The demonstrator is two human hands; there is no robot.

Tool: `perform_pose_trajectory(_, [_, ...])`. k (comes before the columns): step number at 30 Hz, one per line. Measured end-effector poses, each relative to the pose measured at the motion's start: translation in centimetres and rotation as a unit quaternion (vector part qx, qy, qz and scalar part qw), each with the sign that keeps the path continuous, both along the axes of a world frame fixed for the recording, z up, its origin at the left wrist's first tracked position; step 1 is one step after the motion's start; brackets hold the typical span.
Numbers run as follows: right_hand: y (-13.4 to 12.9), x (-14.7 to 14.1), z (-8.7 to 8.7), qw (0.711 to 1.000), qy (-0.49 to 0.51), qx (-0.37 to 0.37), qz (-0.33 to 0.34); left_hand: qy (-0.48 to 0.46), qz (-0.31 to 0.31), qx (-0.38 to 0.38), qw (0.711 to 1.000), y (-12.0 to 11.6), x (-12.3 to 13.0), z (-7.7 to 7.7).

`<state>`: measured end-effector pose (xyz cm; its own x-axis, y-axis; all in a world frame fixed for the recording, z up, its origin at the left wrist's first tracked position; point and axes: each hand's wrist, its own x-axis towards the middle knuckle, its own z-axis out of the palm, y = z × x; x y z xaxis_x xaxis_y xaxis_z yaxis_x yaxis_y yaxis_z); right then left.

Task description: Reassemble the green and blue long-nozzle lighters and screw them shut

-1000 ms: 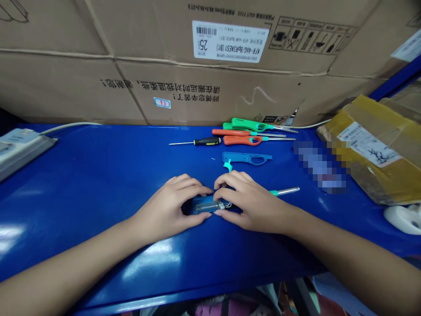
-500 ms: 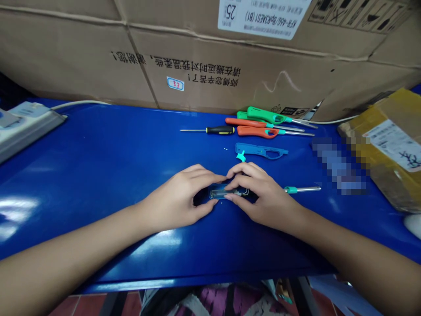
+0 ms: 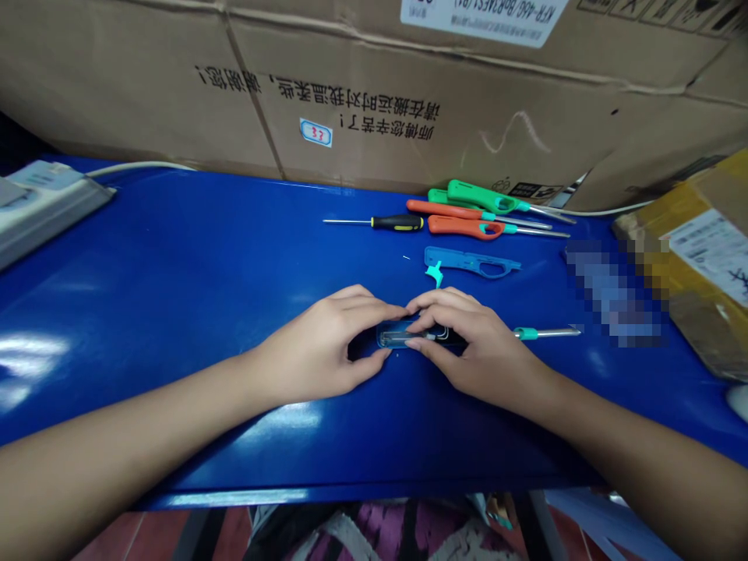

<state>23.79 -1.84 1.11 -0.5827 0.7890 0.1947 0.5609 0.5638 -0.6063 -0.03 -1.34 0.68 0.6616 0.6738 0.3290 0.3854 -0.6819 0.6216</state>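
An opened blue lighter body [image 3: 393,337] lies on the blue table, a clear part and a thin wire inside it. My left hand [image 3: 327,343] grips its left end between thumb and fingers. Bent over its middle, my right hand [image 3: 473,343] pinches the parts inside and hides some of the body. A metal tube with a teal collar [image 3: 529,333] sticks out to the right of my right hand. Beyond the hands lie a blue half shell [image 3: 472,262] and a small teal trigger piece [image 3: 435,273].
Behind are a black and yellow screwdriver [image 3: 397,223], orange lighters [image 3: 467,227] and green lighters [image 3: 482,196], before a large cardboard box [image 3: 362,78]. A taped parcel [image 3: 701,257] stands at right, a white power strip [image 3: 52,202] at left.
The view has tilted and shifted slightly, so the background sits higher and a little to the right. Both hands keep nearly the same grip on the lighter body.
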Motion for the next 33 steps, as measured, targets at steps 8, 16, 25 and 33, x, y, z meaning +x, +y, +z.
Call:
perform_pose_trajectory(8, [0.3,0.0,0.0,1.0,0.014,-0.007,0.007,0.003,0.003,-0.004,1.0,0.0,-0.1,-0.1])
perform_pose_trajectory(16, [0.5,0.2,0.4,1.0,-0.018,-0.022,0.002,0.004,-0.006,-0.004,1.0,0.0,-0.2,-0.2])
perform_pose_trajectory(25, [0.6,0.3,0.5,0.999,-0.024,-0.021,0.004,0.006,0.0,-0.002,1.0,0.1,-0.2,-0.3])
perform_pose_trajectory(33, [1.9,2.2,2.8,0.999,0.027,0.012,-0.031,0.007,-0.002,0.015,1.0,0.4,-0.3,0.0])
